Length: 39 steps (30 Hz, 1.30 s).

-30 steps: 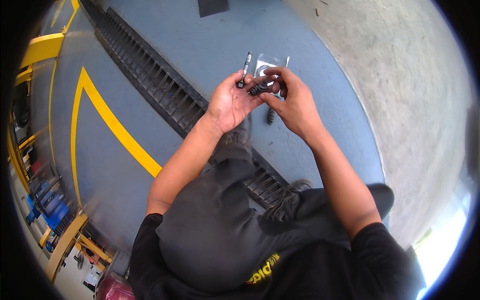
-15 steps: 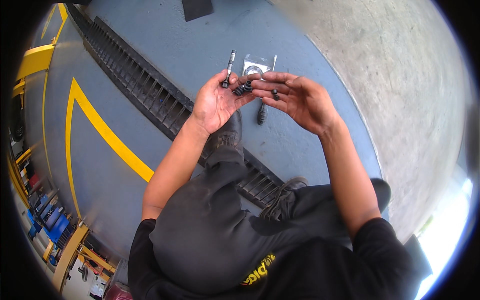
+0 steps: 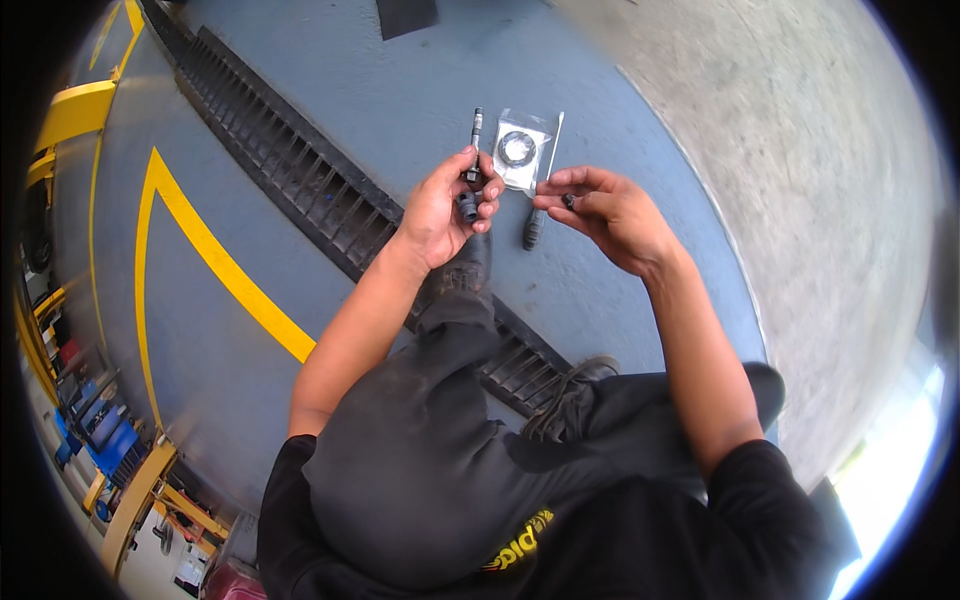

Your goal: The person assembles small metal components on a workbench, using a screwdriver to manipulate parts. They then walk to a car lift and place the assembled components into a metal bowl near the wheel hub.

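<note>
My left hand (image 3: 437,215) is closed, its fingers curled round a slim metal pin bolt (image 3: 477,130) and black ribbed rubber boots (image 3: 467,207). The bolt points away from me, its dark hex head between thumb and fingers. To the right, apart from it, my right hand (image 3: 615,220) pinches a small black rubber piece (image 3: 569,201) between thumb and fingers; its exact kind is too small to tell. Beyond the hands, a clear plastic packet (image 3: 520,175) with a black ring (image 3: 516,149) lies on the floor, beside a screwdriver (image 3: 533,230) with a dark handle.
A black slotted drain grate (image 3: 290,170) crosses the blue-grey floor (image 3: 570,60) diagonally, under my boot (image 3: 465,265). Yellow lines (image 3: 215,255) mark the floor at left, near yellow metal frames (image 3: 80,112). Bare concrete (image 3: 830,200) lies to the right. A dark flat sheet (image 3: 407,17) lies far ahead.
My hands have moved apart. The left fingers have curled round the boots, which lay across the open fingers before; the right hand has closed into a pinch on the small rubber piece.
</note>
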Each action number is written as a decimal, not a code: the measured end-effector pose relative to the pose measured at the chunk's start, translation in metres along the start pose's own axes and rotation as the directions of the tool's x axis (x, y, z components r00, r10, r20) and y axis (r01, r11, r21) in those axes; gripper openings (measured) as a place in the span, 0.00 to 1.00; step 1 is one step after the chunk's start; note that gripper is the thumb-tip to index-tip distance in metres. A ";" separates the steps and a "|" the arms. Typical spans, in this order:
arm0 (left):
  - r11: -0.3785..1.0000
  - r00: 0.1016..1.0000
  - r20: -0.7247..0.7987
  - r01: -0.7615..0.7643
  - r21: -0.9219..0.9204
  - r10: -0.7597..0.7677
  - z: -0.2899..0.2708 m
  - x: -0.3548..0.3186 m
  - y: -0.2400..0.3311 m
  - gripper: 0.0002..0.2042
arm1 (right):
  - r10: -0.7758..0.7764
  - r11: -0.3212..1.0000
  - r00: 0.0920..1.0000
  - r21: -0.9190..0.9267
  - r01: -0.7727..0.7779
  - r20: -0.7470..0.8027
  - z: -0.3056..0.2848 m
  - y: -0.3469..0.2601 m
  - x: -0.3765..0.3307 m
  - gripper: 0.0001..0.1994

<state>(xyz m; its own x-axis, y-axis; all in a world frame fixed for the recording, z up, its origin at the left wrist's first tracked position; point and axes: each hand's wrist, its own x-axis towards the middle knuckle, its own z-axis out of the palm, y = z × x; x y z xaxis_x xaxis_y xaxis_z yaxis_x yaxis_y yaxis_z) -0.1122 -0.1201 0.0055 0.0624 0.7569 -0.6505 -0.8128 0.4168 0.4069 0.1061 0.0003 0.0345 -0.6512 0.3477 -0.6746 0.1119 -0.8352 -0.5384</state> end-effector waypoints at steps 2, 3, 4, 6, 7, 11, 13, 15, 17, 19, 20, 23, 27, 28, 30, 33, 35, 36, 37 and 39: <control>1.000 1.000 0.015 0.019 -0.019 -0.019 -0.001 0.001 -0.001 0.14 | 0.011 1.000 1.000 -0.003 -0.011 -0.007 -0.001 -0.001 0.000 0.17; 0.999 0.999 0.034 0.024 -0.023 -0.023 -0.004 0.002 0.000 0.14 | 0.017 1.000 1.000 -0.009 -0.017 -0.009 -0.002 -0.001 0.001 0.16; 0.999 0.998 0.056 0.031 -0.028 -0.029 -0.006 0.003 -0.001 0.14 | 0.023 1.000 1.000 -0.017 -0.023 -0.014 -0.005 -0.001 0.002 0.16; 0.999 0.998 0.057 0.037 -0.029 -0.035 -0.011 0.004 0.000 0.14 | 0.043 0.996 0.999 -0.082 -0.044 -0.017 -0.016 0.003 0.009 0.16; 0.999 0.999 0.037 0.038 -0.024 -0.037 -0.013 0.003 0.001 0.13 | 0.051 0.992 0.998 -0.114 -0.053 -0.020 -0.023 0.005 0.013 0.16; 1.000 0.998 -0.058 -0.007 0.008 0.007 -0.020 0.008 0.011 0.12 | 0.063 0.952 0.989 -0.288 -0.100 -0.135 -0.059 0.013 0.039 0.13; 0.997 0.993 -0.107 -0.033 0.073 0.041 -0.026 0.010 0.021 0.11 | 0.064 0.906 0.979 -0.400 -0.138 -0.193 -0.076 0.021 0.057 0.11; 0.987 0.987 -0.136 -0.061 0.151 0.082 -0.026 0.013 0.031 0.10 | 0.014 0.797 0.967 -0.581 -0.165 -0.255 -0.091 0.031 0.078 0.11; 0.974 0.985 -0.140 -0.065 0.216 0.097 -0.033 0.017 0.036 0.09 | -0.029 0.705 0.956 -0.684 -0.189 -0.293 -0.098 0.045 0.094 0.11; 0.952 0.978 -0.165 -0.074 0.297 0.128 -0.035 0.019 0.037 0.08 | -0.062 0.656 0.947 -0.728 -0.199 -0.315 -0.092 0.059 0.109 0.12; 0.949 0.977 -0.177 -0.062 0.310 0.122 -0.037 0.019 0.037 0.08 | -0.061 0.637 0.945 -0.741 -0.211 -0.322 -0.088 0.063 0.113 0.13; 0.942 0.977 -0.189 -0.032 0.334 0.101 -0.045 0.019 0.036 0.08 | -0.092 0.574 0.943 -0.791 -0.213 -0.321 -0.088 0.077 0.125 0.14; 0.941 0.978 -0.193 -0.010 0.337 0.080 -0.062 0.013 0.034 0.08 | -0.084 0.586 0.958 -0.791 -0.175 -0.274 -0.087 0.085 0.127 0.11; 0.940 0.977 -0.201 -0.005 0.340 0.078 -0.064 0.012 0.033 0.09 | -0.052 0.617 0.962 -0.766 -0.179 -0.267 -0.087 0.083 0.126 0.09; 0.935 0.973 -0.221 0.011 0.355 0.072 -0.069 0.011 0.031 0.09 | -0.057 0.647 0.962 -0.743 -0.168 -0.267 -0.087 0.082 0.124 0.11; 0.931 0.971 -0.225 0.005 0.365 0.083 -0.073 0.007 0.028 0.09 | -0.044 0.668 0.962 -0.724 -0.172 -0.269 -0.080 0.075 0.120 0.10; 0.928 0.971 -0.217 -0.014 0.371 0.102 -0.074 0.005 0.027 0.09 | -0.016 0.649 0.965 -0.737 -0.190 -0.263 -0.075 0.068 0.117 0.10; 0.927 0.971 -0.213 -0.025 0.374 0.112 -0.074 0.004 0.028 0.09 | 0.006 0.626 0.967 -0.753 -0.203 -0.256 -0.071 0.064 0.115 0.11; 0.924 0.970 -0.207 -0.039 0.381 0.126 -0.075 0.003 0.029 0.09 | 0.025 0.603 0.969 -0.769 -0.212 -0.248 -0.069 0.059 0.116 0.11; 0.919 0.969 -0.210 -0.038 0.394 0.130 -0.074 -0.002 0.031 0.09 | 0.099 0.473 0.974 -0.851 -0.228 -0.206 -0.066 0.050 0.110 0.13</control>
<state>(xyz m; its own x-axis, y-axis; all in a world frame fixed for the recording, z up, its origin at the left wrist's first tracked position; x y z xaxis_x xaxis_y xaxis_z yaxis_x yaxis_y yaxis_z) -0.1804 -0.1458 -0.0286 -0.1668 0.6819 -0.7122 -0.5210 0.5523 0.6508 0.0899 0.0248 -0.0996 -0.4682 0.3434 -0.8142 0.8402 -0.1123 -0.5305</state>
